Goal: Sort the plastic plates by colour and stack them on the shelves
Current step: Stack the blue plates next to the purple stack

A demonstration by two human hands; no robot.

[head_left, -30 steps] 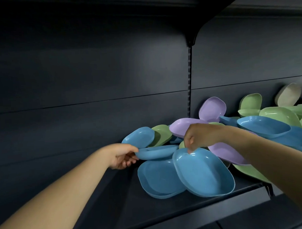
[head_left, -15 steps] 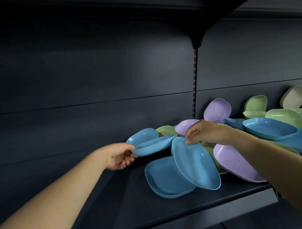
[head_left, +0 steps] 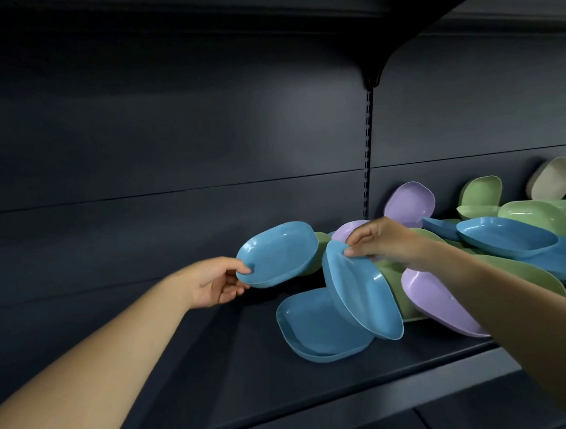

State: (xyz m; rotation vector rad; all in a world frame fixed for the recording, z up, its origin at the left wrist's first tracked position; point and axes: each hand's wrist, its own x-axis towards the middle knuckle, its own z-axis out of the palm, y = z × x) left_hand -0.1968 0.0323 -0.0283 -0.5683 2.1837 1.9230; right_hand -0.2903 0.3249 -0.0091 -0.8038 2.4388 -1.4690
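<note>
Head view: dark shelf (head_left: 216, 370) runs across the lower frame, its left part bare, with a mixed pile of plates (head_left: 488, 239) (blue, green, purple, one pale at the far right) heaped on the right half. Flat blue plate (head_left: 317, 328) lies on the shelf board at the pile's left edge, hollow side up. Tilted blue plate (head_left: 364, 295) stands steeply on edge, its lower rim over or against the flat one (cannot tell if it bears on it). Raised blue plate (head_left: 276, 254) is off the shelf, held up to the left of the pile. Left hand (head_left: 213, 284) pinches that raised plate's near-left rim, thumb on top, fingers curled beneath. Right hand (head_left: 382, 243) pinches the tilted plate's top rim, fingertips (head_left: 352, 252) hooked over the edge. Step looks like gathering the blues into one stack, early in the task since the pile is unsorted. To do it well: lay the tilted plate down hollow side up so it nests in the flat one, then seat the raised plate on top, rims lined up, clear of the green and purple ones. Thin rim pinches could slip; let go only once each plate is seated.
</note>
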